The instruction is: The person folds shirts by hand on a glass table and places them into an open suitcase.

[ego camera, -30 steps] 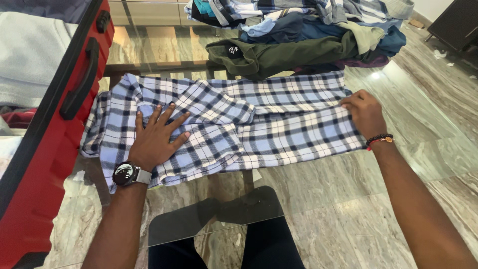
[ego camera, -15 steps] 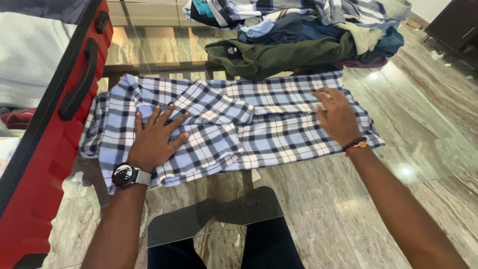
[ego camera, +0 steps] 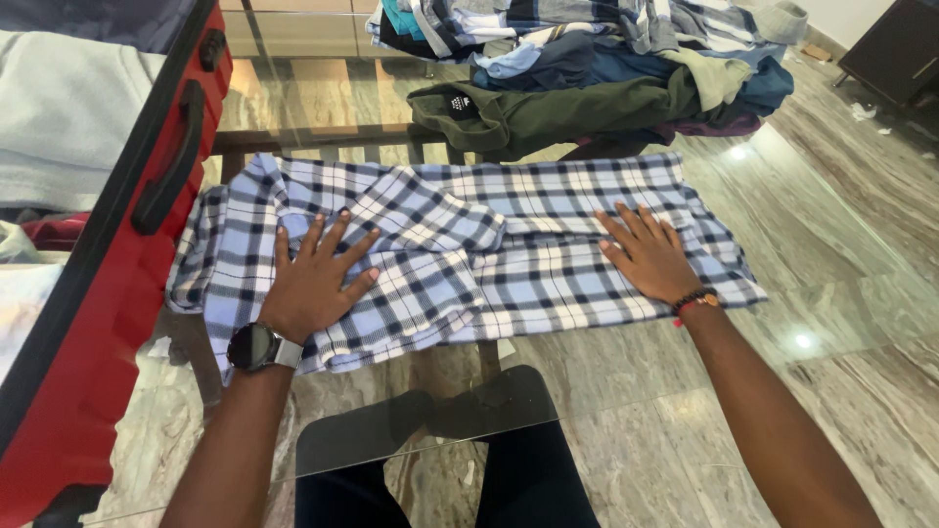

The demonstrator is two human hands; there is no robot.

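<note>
A glass counter (ego camera: pixel 606 391) stands over a grey marble floor (ego camera: pixel 861 244), with a red suitcase (ego camera: pixel 98 323) at the left. Left hand (ego camera: pixel 311 279) and right hand (ego camera: pixel 650 256) both lie flat and spread, gripping nothing, on the blue plaid shirt (ego camera: pixel 509 254) mid-counter; a clothes pile (ego camera: pixel 587 68) lies beyond, its dark green garment showing a small black label (ego camera: pixel 460 103).

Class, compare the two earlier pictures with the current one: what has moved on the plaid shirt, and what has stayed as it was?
The right hand let go of the far right edge of the plaid shirt, swept inward toward the middle and now lies flat on the cloth, fingers spread. The shirt's right end lies a little more spread. The left hand stayed pressed flat on the folded left part. The red suitcase and the clothes pile are unchanged.
</note>
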